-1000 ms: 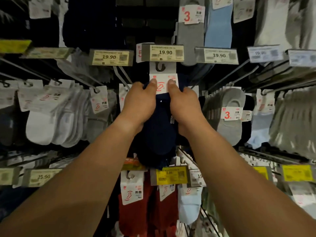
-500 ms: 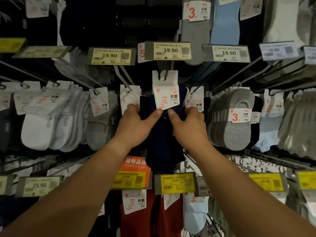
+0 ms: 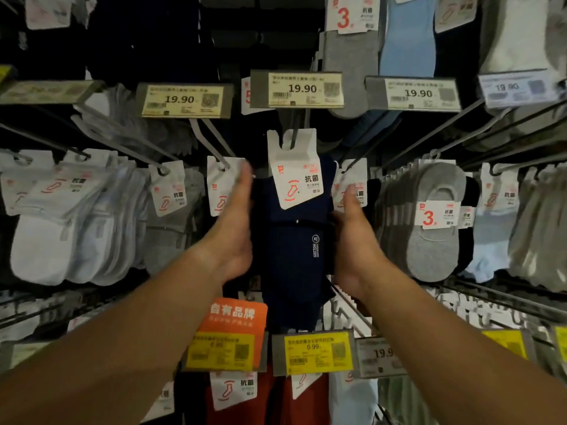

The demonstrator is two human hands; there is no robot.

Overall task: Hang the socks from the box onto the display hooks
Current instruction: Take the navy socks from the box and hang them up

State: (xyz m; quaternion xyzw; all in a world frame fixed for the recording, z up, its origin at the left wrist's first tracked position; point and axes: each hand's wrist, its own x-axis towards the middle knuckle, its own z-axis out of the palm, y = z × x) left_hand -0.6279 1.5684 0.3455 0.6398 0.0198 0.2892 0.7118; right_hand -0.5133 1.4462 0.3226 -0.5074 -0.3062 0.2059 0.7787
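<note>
- white socks [image 3: 43, 240] hang in a packed row far left, light grey pairs just beside them
- price label [image 3: 184, 101] reads 19.90, on the rail above the left hooks
- left hand [image 3: 236, 228] held flat, fingers [image 3: 245, 182] straight and released, palm against the left edge of the navy socks, gripping nothing
- navy socks [image 3: 291, 246] hang centre between both hands, white header card [image 3: 294, 176] tilted, slot over the display hook [image 3: 293, 136]
- second 19.90 label sits right above that hook
- orange sign [image 3: 236, 314] and yellow 6.99 label [image 3: 316, 352] just below the navy socks
- right hand [image 3: 352, 237] open, fingers [image 3: 349, 197] straight up, palm touching the right side of the navy socks, thumb against the fabric, no grasp
- grey low-cut socks [image 3: 435, 228] to the right with a "3" tag [image 3: 435, 214]
- more grey pairs at the far right edge
</note>
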